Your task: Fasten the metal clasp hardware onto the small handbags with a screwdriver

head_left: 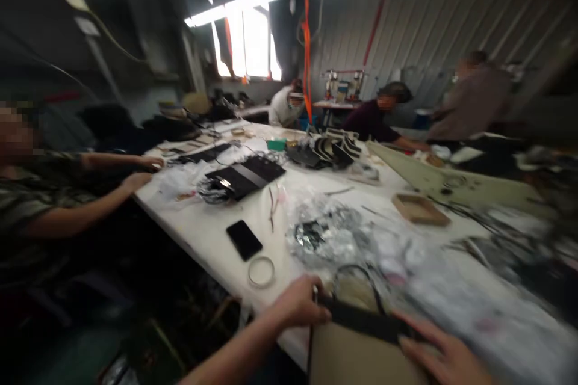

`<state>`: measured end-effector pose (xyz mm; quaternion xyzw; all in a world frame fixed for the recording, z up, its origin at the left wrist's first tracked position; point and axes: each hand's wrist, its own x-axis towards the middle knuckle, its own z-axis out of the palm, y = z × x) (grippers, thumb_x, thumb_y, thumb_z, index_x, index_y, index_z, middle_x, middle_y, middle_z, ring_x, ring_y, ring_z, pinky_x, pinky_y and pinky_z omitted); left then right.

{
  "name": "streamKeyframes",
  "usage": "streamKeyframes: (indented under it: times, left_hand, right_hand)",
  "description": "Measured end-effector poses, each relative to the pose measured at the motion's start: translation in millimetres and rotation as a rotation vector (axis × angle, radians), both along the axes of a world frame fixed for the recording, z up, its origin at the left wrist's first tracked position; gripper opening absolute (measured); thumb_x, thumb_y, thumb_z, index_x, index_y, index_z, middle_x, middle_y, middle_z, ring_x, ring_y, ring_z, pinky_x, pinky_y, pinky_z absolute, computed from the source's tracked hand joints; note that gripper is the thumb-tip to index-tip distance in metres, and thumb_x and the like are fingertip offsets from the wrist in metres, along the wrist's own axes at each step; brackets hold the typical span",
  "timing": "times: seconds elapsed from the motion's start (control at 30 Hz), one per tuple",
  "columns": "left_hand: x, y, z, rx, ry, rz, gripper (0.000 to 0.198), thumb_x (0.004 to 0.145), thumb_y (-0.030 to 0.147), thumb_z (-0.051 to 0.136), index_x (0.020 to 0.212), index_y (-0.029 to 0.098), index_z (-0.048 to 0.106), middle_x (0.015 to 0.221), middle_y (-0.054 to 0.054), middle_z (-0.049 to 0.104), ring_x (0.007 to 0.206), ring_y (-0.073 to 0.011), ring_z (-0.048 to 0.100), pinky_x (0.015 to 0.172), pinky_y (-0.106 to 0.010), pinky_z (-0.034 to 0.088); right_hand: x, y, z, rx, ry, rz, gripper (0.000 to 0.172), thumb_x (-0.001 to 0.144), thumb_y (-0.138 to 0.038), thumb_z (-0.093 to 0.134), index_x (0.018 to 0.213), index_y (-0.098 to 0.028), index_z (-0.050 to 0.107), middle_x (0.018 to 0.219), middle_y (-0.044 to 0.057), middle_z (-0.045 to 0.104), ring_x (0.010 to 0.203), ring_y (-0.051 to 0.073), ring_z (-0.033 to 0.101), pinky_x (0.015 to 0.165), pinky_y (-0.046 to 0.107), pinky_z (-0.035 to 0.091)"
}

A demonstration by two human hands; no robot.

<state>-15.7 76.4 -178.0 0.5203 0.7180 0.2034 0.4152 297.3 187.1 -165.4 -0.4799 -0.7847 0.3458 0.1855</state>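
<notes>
A beige bag with a black band along its top edge and a dark loop handle lies at the table's near edge. At the band's left end, my left hand is closed on the bag, thumb in front and fingers behind. My right hand grips the band's right end, slightly blurred. Beyond the bag spreads a heap of clear plastic wrapping. A roll of tape and a black phone lie to the left of my left hand.
Black flat pieces and a green box sit farther up the white table. A brown tray is at the right. One person works at the left edge; several others are at the far side.
</notes>
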Motion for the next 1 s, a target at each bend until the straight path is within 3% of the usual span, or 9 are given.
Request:
streamKeyframes:
  times: [0.07,0.17,0.33,0.57,0.8,0.9,1.0]
  left_hand:
    - [0,3,-8.8,0.091,-0.07,-0.004,0.035,0.074,0.029,0.083,0.107,0.021,0.073,0.093,0.0,0.069,0.088,-0.0201,0.064,0.072,-0.029,0.045]
    - [-5,6,-15.7,0.081,-0.263,-0.027,0.031,0.082,0.033,0.074,0.11,0.02,0.07,0.075,0.005,0.059,0.069,-0.0153,0.055,0.064,-0.027,0.04]
    - [-5,0,-6.0,0.081,-0.249,-0.032,0.038,0.084,0.032,0.073,0.118,0.016,0.075,0.075,0.004,0.057,0.069,-0.0155,0.054,0.066,-0.027,0.042]
    - [-4,10,2.8,0.002,-0.243,-0.035,0.034,0.081,0.029,0.076,0.113,0.016,0.075,0.074,0.004,0.057,0.063,-0.0127,0.055,0.061,-0.024,0.042]
    - [0,19,2.1,-0.06,-0.247,-0.061,0.036,0.073,0.033,0.075,0.106,0.02,0.067,0.076,0.003,0.063,0.052,-0.013,0.056,0.048,-0.025,0.043]
    - [0,20,-2.3,-0.066,-0.231,-0.075,0.042,0.072,0.044,0.074,0.106,0.02,0.065,0.077,0.001,0.064,0.057,-0.0175,0.061,0.049,-0.027,0.048]
    - [-5,28,-13.0,-0.086,-0.215,-0.072,0.057,0.068,0.053,0.079,0.113,0.022,0.063,0.093,-0.003,0.07,0.071,-0.0235,0.07,0.053,-0.031,0.055]
  right_hand:
    - [14,-3,-13.5,-0.127,0.013,0.01,0.054,0.08,-0.07,0.071,0.123,-0.041,0.087,0.135,0.006,0.08,0.135,0.038,0.071,0.116,0.054,0.06]
    - [21,-2,-24.0,-0.174,0.047,0.023,0.062,0.086,-0.057,0.071,0.139,-0.025,0.082,0.139,0.011,0.079,0.133,0.039,0.071,0.114,0.054,0.059]
    - [19,-1,-20.3,-0.152,0.055,0.04,0.055,0.09,-0.049,0.074,0.139,-0.026,0.081,0.138,0.009,0.079,0.129,0.034,0.072,0.111,0.046,0.059]
    - [26,5,-21.6,-0.21,0.037,0.089,0.056,0.093,-0.05,0.073,0.143,-0.026,0.079,0.14,0.01,0.077,0.128,0.033,0.071,0.112,0.046,0.056]
    - [24,6,-25.9,-0.189,0.156,0.054,0.052,0.085,-0.042,0.081,0.133,-0.024,0.084,0.132,0.011,0.081,0.115,0.032,0.074,0.107,0.047,0.058]
    - [22,1,-24.0,-0.153,0.217,0.003,0.049,0.084,-0.036,0.082,0.131,-0.024,0.085,0.123,0.009,0.084,0.107,0.029,0.074,0.102,0.044,0.059]
    - [22,1,-21.6,-0.119,0.232,-0.003,0.048,0.083,-0.029,0.084,0.131,-0.026,0.085,0.122,0.006,0.084,0.104,0.026,0.074,0.099,0.039,0.059]
